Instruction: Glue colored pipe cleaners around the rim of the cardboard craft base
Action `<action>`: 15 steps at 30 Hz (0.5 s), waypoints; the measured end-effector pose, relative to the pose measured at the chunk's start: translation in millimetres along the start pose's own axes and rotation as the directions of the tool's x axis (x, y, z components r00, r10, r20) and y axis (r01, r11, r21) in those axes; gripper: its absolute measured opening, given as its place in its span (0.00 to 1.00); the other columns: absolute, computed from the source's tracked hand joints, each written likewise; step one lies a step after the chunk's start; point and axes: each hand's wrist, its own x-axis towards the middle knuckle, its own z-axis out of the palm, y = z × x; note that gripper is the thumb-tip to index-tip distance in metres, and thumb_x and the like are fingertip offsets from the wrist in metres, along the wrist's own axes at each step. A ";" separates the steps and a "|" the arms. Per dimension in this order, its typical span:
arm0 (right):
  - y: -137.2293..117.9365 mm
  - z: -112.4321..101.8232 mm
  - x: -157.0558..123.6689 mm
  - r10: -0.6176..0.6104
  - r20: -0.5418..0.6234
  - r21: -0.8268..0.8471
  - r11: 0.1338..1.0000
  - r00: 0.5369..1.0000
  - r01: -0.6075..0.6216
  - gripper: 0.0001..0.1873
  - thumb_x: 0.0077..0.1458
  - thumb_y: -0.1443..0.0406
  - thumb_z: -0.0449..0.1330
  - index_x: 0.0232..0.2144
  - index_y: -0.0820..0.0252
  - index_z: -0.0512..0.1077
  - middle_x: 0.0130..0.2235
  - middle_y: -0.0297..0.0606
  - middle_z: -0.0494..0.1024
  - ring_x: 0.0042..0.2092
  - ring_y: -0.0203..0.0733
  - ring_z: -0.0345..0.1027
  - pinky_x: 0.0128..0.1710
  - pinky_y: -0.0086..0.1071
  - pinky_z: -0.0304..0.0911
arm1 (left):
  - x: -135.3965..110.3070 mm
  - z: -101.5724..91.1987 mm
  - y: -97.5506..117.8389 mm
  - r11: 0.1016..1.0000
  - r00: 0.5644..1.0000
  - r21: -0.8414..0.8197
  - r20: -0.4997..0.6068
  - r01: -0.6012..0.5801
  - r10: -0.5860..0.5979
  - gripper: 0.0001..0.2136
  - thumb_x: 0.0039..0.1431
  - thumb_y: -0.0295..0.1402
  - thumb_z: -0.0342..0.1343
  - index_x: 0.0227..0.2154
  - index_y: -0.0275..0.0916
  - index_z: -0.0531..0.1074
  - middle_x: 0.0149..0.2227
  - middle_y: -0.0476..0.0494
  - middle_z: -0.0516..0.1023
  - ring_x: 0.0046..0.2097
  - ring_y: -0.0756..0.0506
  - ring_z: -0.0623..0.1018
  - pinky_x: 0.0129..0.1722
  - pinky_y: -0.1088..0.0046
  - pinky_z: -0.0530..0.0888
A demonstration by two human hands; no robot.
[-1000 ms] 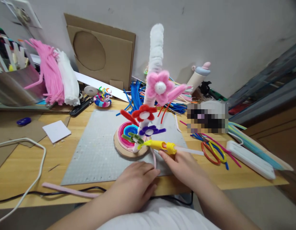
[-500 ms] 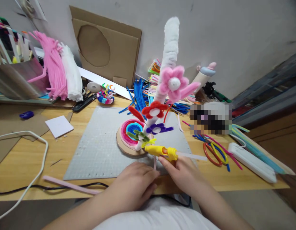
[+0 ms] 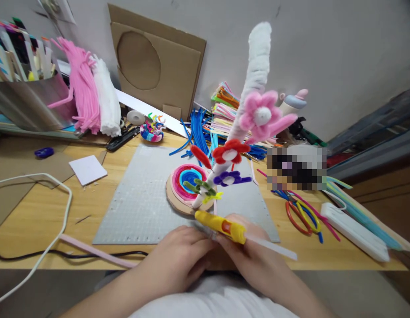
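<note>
In my right hand is a yellow glue gun, its nozzle pointing left and a clear glue stick sticking out of its back. My left hand is closed beside it, fingertips meeting the right hand under the gun. A thin pale pink pipe cleaner runs down behind the gun towards the left fingertips, its lower part mostly hidden. Just beyond stands a white fuzzy stem leaning right, with a pink flower, a red flower, a purple flower and green leaves. Its foot is at a round cardboard base with coloured rings.
A grey cutting mat lies under the base. Scissors and a white power strip are on the right. Pink pipe cleaners, blue pipe cleaners and cut cardboard stand behind. A white cable crosses the left.
The glue gun has dropped slightly towards me, its nozzle moving away from the stem's yellow piece and its back end tilting down. The view has shifted a little, and the flower stem leans further right.
</note>
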 end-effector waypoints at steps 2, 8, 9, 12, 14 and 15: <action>-3.2 1.0 -0.2 -0.046 -0.012 0.002 0.999 0.999 0.046 0.09 0.64 0.60 0.50 0.33 0.56 0.66 0.34 0.35 0.74 0.35 0.41 0.68 0.34 0.32 0.60 | -1.8 0.6 -1.1 1.000 1.000 -0.014 0.001 0.000 0.000 0.17 0.56 0.25 0.53 0.48 0.44 0.69 0.44 0.46 0.78 0.46 0.44 0.76 0.46 0.68 0.71; -13.7 11.7 11.6 -0.060 -0.020 -0.096 0.994 0.998 0.058 0.08 0.63 0.60 0.51 0.33 0.56 0.65 0.33 0.35 0.74 0.33 0.41 0.68 0.31 0.31 0.56 | -3.5 3.8 -5.5 1.000 0.999 -0.015 -0.023 -0.022 0.022 0.11 0.60 0.29 0.52 0.44 0.43 0.71 0.42 0.45 0.79 0.45 0.45 0.77 0.46 0.68 0.71; -15.0 13.4 13.8 -0.058 -0.028 -0.102 0.993 0.998 0.054 0.07 0.62 0.60 0.52 0.34 0.56 0.65 0.34 0.35 0.74 0.33 0.41 0.69 0.31 0.31 0.56 | -3.5 4.1 -6.1 1.000 0.999 -0.009 -0.024 -0.023 0.023 0.10 0.60 0.29 0.52 0.44 0.42 0.71 0.42 0.45 0.79 0.45 0.45 0.77 0.46 0.68 0.72; -17.0 17.0 17.8 -0.052 -0.031 -0.102 0.994 0.998 0.048 0.05 0.62 0.62 0.52 0.35 0.55 0.65 0.35 0.35 0.75 0.35 0.42 0.70 0.32 0.31 0.57 | -3.8 4.5 -7.0 1.000 0.999 0.012 -0.023 -0.023 0.023 0.09 0.60 0.30 0.52 0.42 0.42 0.72 0.41 0.45 0.79 0.44 0.44 0.77 0.44 0.68 0.72; -16.4 18.9 18.2 -0.051 -0.032 -0.109 0.993 0.998 0.047 0.04 0.62 0.63 0.52 0.35 0.55 0.66 0.35 0.35 0.75 0.35 0.42 0.70 0.32 0.31 0.57 | -4.2 4.5 -6.8 1.000 0.999 0.014 -0.024 -0.027 0.028 0.09 0.60 0.30 0.52 0.42 0.42 0.72 0.41 0.45 0.79 0.44 0.44 0.77 0.44 0.68 0.72; -15.3 19.8 17.9 -0.051 -0.038 -0.117 0.992 0.998 0.047 0.05 0.62 0.62 0.52 0.35 0.55 0.66 0.35 0.36 0.75 0.35 0.42 0.70 0.32 0.31 0.56 | -4.3 4.4 -6.5 0.999 0.999 0.008 -0.026 -0.032 0.032 0.09 0.61 0.30 0.52 0.43 0.42 0.72 0.41 0.46 0.79 0.43 0.44 0.77 0.44 0.69 0.71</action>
